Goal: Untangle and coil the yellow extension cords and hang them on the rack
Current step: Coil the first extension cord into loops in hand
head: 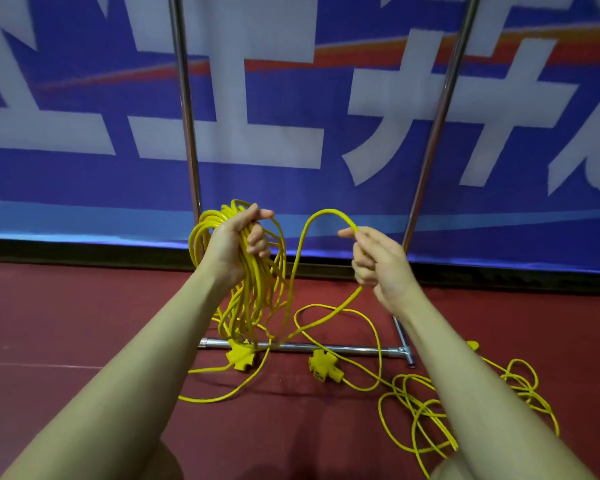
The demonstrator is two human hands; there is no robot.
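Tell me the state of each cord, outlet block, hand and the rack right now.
Coiled cord: bundled, hanging from left hand.
Right hand: pinching a loop.
Loose cord: tangled on floor.
Left outlet block: dangling.
Right outlet block: on floor.
Rack: upright.

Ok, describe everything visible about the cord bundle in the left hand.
The coiled bundle is thin, glossy yellow cable gathered into many long loose loops. The left hand grips its top, fingers curled round the strands; the loops hang toward the red floor. One strand arcs across to the right hand, which pinches it.
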